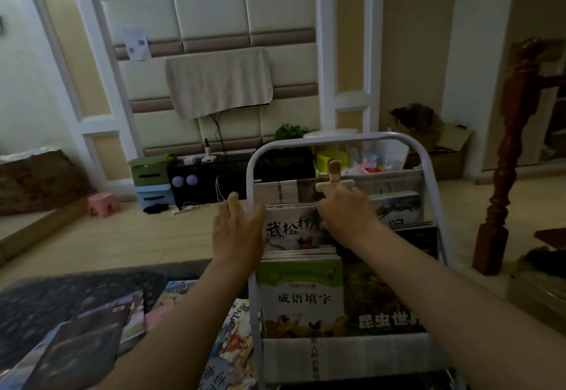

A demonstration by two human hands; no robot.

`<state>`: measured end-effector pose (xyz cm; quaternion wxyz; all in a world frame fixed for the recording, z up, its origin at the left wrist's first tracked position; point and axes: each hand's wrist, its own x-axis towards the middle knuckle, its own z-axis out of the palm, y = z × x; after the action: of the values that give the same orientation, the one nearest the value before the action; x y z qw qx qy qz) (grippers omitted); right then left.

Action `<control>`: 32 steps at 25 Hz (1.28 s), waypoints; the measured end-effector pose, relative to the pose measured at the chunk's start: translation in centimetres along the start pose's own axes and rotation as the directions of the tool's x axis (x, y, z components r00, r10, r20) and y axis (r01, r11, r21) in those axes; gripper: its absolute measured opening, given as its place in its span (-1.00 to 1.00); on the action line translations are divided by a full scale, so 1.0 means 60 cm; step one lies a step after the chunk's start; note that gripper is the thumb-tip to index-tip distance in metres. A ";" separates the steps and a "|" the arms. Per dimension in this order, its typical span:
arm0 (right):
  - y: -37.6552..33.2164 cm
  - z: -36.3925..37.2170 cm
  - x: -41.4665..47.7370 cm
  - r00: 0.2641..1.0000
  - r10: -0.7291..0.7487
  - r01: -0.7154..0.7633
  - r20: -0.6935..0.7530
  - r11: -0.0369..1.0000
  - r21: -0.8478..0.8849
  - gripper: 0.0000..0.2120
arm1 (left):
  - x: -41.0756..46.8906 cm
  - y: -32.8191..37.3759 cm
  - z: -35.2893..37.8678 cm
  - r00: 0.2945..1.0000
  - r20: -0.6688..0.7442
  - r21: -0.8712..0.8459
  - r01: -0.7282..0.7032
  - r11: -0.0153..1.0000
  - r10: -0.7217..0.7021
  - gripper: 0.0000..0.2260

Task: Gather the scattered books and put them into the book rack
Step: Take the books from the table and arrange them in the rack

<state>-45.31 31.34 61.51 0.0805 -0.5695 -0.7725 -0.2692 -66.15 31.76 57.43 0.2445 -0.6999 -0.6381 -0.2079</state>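
Nearest the lens, noted left forearm (171, 328) and right forearm (444, 291), both bare, extended forward to the book rack (337, 138). Found left grip (237, 230) spread, fingers straight, palm laid against the rack's left frame tube, thumb on the tube's inner side. Found right grip (346, 215) curled round the upper right corner of a white-covered book (291, 230) (fingertips hidden behind it). Recorded that book standing upright in the rack's middle tier, foremost of a row of thin books. Logged a pale wooden cross-shaped piece (334, 183) just above the right grip; cannot tell whether touching. Observed a grey-covered book (395, 209) upright just right of the same grip. Observed in the lower tier a green-topped book (301, 294) at left and a dark-covered book (382, 297) at right, both upright, covers facing the lens. Found scattered books (92, 328) lying flat and overlapping on a dark speckled surface (46, 291) left of the rack, outside it. Beyond, recorded tan floor (137, 236), a pink stool (102, 202), stacked green and blue drawer boxes (150, 181), a wall screen draped in beige cloth (219, 81), and a brown turned wooden post (508, 157) at right.
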 end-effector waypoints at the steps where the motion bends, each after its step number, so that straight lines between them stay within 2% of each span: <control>1: -0.002 0.000 0.001 1.000 -0.001 0.001 0.010 1.000 -0.015 -0.83 | 0.001 0.002 -0.001 0.999 0.046 -0.013 0.011 1.000 -0.010 -0.54; 4: -0.007 -0.004 0.000 1.000 -0.008 0.010 0.028 0.998 -0.057 -0.80 | 0.001 0.006 -0.002 0.994 0.108 -0.060 -0.001 0.998 0.007 -0.58; 9: -0.009 -0.012 -0.002 0.996 -0.024 0.030 0.088 0.998 -0.064 -0.77 | -0.010 -0.007 -0.006 0.985 0.171 -0.212 0.058 0.976 -0.021 -0.57; 11: -0.014 -0.018 -0.005 0.997 0.004 -0.003 0.080 1.000 -0.005 -0.76 | -0.018 -0.019 -0.016 0.985 0.170 -0.258 0.061 0.964 -0.017 -0.53; 14: -0.049 -0.033 -0.013 0.999 0.038 -0.036 -0.018 0.993 0.115 -0.74 | -0.038 -0.045 -0.033 0.990 0.138 -0.288 0.062 0.956 -0.023 -0.48; 18: -0.146 -0.074 -0.023 0.986 -0.083 0.120 -0.148 0.958 0.262 -0.72 | -0.082 -0.101 -0.046 0.985 0.128 -0.326 0.154 0.933 -0.118 -0.45; 22: -0.283 -0.069 -0.049 0.947 -0.273 0.319 -0.170 0.862 0.393 -0.74 | -0.167 -0.183 -0.013 0.951 0.227 -0.372 0.284 0.883 -0.211 -0.52; 24: -0.355 -0.033 -0.071 0.940 -0.336 0.327 -0.066 0.825 0.461 -0.71 | -0.231 -0.218 0.024 0.909 0.335 -0.358 0.365 0.859 -0.247 -0.54; 27: -0.448 0.048 -0.103 0.893 -0.394 0.246 0.216 0.831 0.499 -0.65 | -0.334 -0.265 0.085 0.805 0.505 -0.282 0.495 0.822 -0.311 -0.50; 30: -0.501 0.120 -0.123 0.787 -0.417 0.162 0.455 0.851 0.499 -0.50 | -0.408 -0.297 0.139 0.735 0.586 -0.267 0.573 0.775 -0.342 -0.52; 32: -0.525 0.153 -0.123 0.697 -0.432 0.146 0.572 0.867 0.477 -0.35 | -0.431 -0.303 0.168 0.719 0.618 -0.306 0.592 0.746 -0.318 -0.53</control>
<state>-70.20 23.30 40.39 -0.1298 -0.4669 -0.8687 0.1027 -87.03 18.62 35.21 -0.1846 -0.5807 -0.7633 -0.2149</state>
